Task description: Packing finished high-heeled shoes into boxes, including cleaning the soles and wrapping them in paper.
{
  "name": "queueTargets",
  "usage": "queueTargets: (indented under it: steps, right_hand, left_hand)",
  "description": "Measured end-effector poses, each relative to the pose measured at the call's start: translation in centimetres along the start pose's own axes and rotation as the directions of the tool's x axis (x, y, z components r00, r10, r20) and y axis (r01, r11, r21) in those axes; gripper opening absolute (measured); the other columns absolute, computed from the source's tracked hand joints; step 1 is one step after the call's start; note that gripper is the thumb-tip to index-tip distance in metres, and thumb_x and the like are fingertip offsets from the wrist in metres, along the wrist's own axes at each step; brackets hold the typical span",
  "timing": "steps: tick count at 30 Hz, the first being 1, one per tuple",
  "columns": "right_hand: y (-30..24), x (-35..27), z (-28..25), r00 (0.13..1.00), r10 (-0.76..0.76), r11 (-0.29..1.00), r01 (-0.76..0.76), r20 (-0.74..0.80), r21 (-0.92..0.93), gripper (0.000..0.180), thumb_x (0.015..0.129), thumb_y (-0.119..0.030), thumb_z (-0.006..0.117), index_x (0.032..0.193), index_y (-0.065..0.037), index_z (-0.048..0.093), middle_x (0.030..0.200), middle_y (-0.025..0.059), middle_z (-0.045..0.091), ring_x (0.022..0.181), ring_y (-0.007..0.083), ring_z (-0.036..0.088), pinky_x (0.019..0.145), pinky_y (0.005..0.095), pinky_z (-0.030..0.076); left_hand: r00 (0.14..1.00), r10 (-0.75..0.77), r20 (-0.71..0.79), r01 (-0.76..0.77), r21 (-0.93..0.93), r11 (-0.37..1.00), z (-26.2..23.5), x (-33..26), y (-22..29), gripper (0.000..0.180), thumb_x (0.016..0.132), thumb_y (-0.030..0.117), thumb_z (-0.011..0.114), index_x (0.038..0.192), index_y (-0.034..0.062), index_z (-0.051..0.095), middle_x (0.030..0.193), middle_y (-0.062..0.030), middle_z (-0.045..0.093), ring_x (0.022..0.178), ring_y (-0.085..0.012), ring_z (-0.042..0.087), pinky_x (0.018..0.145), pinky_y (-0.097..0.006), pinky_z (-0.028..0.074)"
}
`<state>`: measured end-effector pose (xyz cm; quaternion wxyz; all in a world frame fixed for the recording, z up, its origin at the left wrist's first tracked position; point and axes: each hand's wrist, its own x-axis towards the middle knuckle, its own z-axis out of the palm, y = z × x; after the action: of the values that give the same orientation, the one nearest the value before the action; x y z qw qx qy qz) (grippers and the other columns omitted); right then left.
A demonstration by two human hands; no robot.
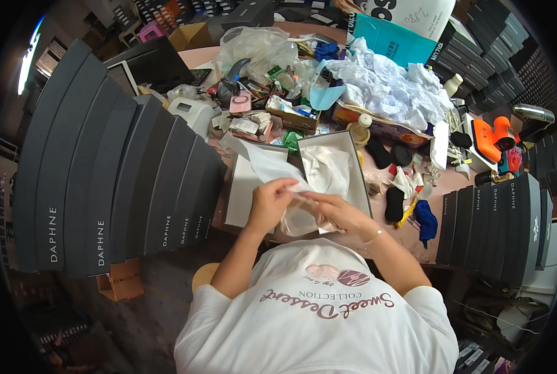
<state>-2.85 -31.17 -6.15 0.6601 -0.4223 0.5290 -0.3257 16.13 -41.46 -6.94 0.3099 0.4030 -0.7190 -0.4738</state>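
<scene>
A sheet of white tissue paper (267, 163) stretches up and left from between my hands. My left hand (270, 202) pinches its edge with closed fingers. Close beside it, my right hand (336, 212) is also closed at the paper's lower end. Under the hands hangs a pale beige, partly see-through thing (298, 219); its kind is hard to make out. Just beyond lies an open grey shoe box (359, 181) with crumpled white paper (326, 167) inside. To its left is a second shallow grey tray, probably the box lid (241, 198), partly covered by the tissue and my left hand.
Tall stacks of dark shoe boxes (113, 168) stand at the left, with more boxes (494, 218) at the right. A heap of white paper (387, 87), a clear bottle (360, 129), an orange tool (494, 140) and a blue cloth item (426, 219) crowd the pink table (416, 240).
</scene>
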Motion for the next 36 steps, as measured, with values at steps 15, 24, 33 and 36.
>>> queueTargets:
  steps: [15, 24, 33, 36]
  right_hand:
    - [6.0, 0.6, -2.0, 0.980, -0.171, 0.334, -0.040, 0.102, 0.942, 0.052, 0.093, -0.033, 0.047, 0.141, -0.016, 0.036, 0.112, 0.0086, 0.056, 0.074, 0.0290, 0.053, 0.048, 0.0310, 0.046]
    - [6.0, -0.1, -2.4, 0.985, -0.154, 0.360, -0.021, 0.082, 0.933, 0.048, 0.093, -0.033, 0.047, 0.137, -0.016, 0.040, 0.108, 0.0098, 0.058, 0.077, 0.0300, 0.056, 0.050, 0.0318, 0.048]
    - [1.3, 1.4, 4.8, 0.974, -0.014, 0.449, 0.210, -0.228, 0.869, 0.013, 0.092, -0.018, 0.048, 0.101, -0.009, 0.052, 0.081, 0.0010, 0.060, 0.067, 0.0126, 0.059, 0.060, 0.0258, 0.049]
    - [1.7, 2.4, 4.4, 0.934, -0.009, 0.679, 0.267, -0.356, 0.684, 0.013, 0.092, -0.020, 0.049, 0.098, -0.010, 0.055, 0.080, -0.0003, 0.060, 0.069, 0.0131, 0.059, 0.062, 0.0268, 0.049]
  left_hand:
    - [0.995, 0.048, 0.085, -0.044, -0.051, 0.998, 2.0, 0.7, 2.3, 0.023, 0.087, 0.014, 0.065, 0.102, -0.0042, 0.066, 0.062, -0.0014, 0.056, 0.057, -0.0049, 0.047, 0.051, -0.023, 0.040]
    - [0.983, 0.177, 0.044, -0.171, -0.117, 0.978, 2.4, 0.7, 3.3, 0.019, 0.089, 0.012, 0.063, 0.099, -0.0038, 0.066, 0.070, -0.0073, 0.064, 0.060, -0.0077, 0.054, 0.053, -0.025, 0.043]
    - [0.832, 0.553, 0.029, -0.539, 0.273, 0.797, 0.4, -2.1, 4.6, 0.025, 0.076, 0.002, 0.066, 0.102, 0.0056, 0.066, 0.070, -0.0074, 0.054, 0.058, -0.0236, 0.059, 0.052, -0.034, 0.048]
    - [0.837, 0.547, -0.022, -0.514, 0.315, 0.798, -1.7, -2.1, 3.8, 0.026, 0.076, -0.001, 0.065, 0.102, 0.0047, 0.066, 0.070, -0.0074, 0.054, 0.057, -0.0243, 0.058, 0.052, -0.034, 0.047]
